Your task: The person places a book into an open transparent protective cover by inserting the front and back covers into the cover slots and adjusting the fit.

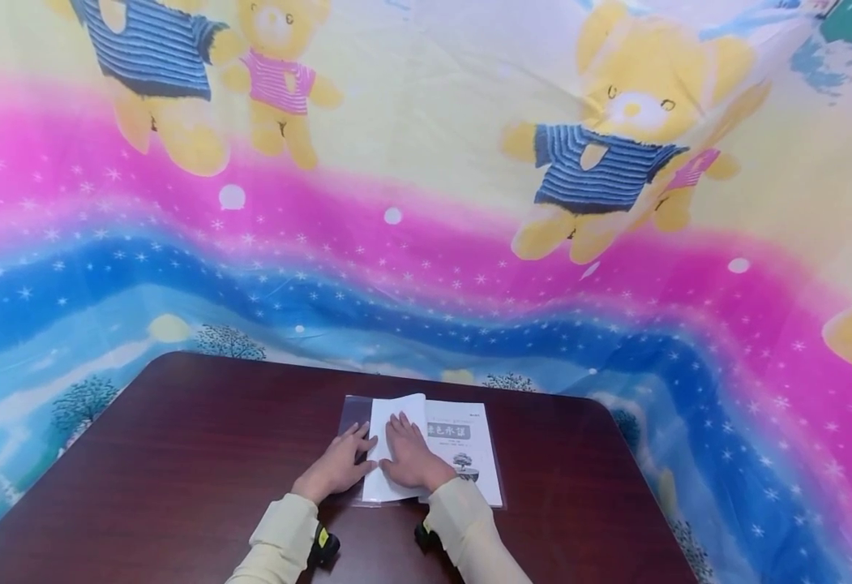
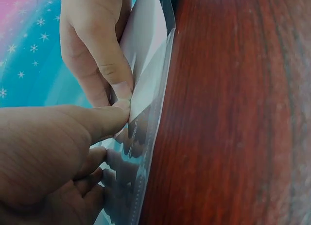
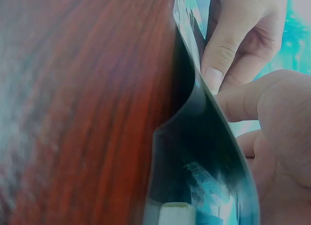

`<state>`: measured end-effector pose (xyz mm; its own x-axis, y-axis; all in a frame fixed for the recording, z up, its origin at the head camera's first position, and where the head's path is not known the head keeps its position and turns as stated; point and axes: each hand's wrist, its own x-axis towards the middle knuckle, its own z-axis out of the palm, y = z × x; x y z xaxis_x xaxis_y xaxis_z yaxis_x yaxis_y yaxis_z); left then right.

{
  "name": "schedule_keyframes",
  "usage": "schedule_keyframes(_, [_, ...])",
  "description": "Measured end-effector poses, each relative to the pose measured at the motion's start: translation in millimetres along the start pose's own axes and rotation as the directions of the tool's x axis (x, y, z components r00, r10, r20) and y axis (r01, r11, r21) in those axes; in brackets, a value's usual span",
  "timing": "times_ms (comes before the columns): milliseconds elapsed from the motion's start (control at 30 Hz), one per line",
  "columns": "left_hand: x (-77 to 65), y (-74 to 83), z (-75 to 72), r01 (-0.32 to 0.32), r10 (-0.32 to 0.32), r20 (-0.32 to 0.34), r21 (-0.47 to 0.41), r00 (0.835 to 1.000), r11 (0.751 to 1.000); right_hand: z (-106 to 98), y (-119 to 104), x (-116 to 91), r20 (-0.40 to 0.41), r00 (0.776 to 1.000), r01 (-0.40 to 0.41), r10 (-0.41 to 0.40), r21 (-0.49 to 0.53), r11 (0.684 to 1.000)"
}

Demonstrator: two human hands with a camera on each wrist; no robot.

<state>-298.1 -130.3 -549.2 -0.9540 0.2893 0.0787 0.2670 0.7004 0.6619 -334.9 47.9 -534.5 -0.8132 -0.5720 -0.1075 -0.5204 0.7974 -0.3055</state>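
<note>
A booklet with a printed white page (image 1: 480, 454), showing a grey title band and a tree picture, lies on the table in a clear plastic cover (image 1: 354, 410). Its blank white leaf (image 1: 396, 405) is folded over to the left. My right hand (image 1: 413, 458) rests on that leaf, fingers stretched away from me. Beside it my left hand (image 1: 338, 464) touches the clear cover at the leaf's left edge. In the left wrist view, the thumbs of the left hand (image 2: 53, 147) and right hand (image 2: 95, 35) meet at the leaf's edge. The cover (image 3: 194, 147) bows up in the right wrist view.
The booklet lies on a dark reddish-brown wooden table (image 1: 214, 454) with rounded far corners. Behind the table hangs a cloth (image 1: 396, 268) printed with teddy bears and snowflakes. Black devices (image 1: 325, 547) are strapped at both wrists, below pale sleeves.
</note>
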Motion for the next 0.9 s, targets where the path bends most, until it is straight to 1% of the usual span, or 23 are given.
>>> schedule_keyframes(100, [0.0, 0.5, 0.8, -0.006, 0.006, -0.010, 0.011, 1.000, 1.000, 2, 2, 0, -0.007, 1.000, 0.009, -0.009, -0.001, 1.000])
schedule_keyframes(233, [2.5, 2.8, 1.5, 0.018, -0.018, 0.002, 0.010, 1.000, 1.000, 0, 6, -1, -0.029, 0.999, 0.022, -0.023, -0.019, 1.000])
schedule_keyframes(367, [6.7, 6.2, 0.9, 0.045, -0.045, 0.015, -0.008, 0.999, 0.999, -5, 11, -4, -0.046, 0.998, 0.036, -0.037, -0.032, 0.999])
schedule_keyframes(467, [7.5, 7.0, 0.0, 0.062, -0.061, 0.021, -0.011, 0.998, 0.998, -8, 16, -8, -0.037, 0.999, 0.038, -0.039, -0.029, 0.999])
schedule_keyframes(633, [4.0, 4.7, -0.1, 0.086, -0.086, 0.032, -0.012, 0.996, 0.996, -12, 25, -16, -0.011, 1.000, 0.027, -0.027, 0.030, 0.999])
schedule_keyframes(767, [1.8, 2.2, 0.3, 0.092, -0.091, 0.033, -0.023, 0.995, 0.995, -16, 31, -22, 0.018, 0.999, 0.032, -0.033, 0.069, 0.997])
schedule_keyframes(900, [1.1, 1.4, -0.2, 0.089, -0.088, 0.030, -0.037, 0.996, 0.995, -19, 35, -25, 0.040, 0.998, 0.037, -0.040, 0.075, 0.996])
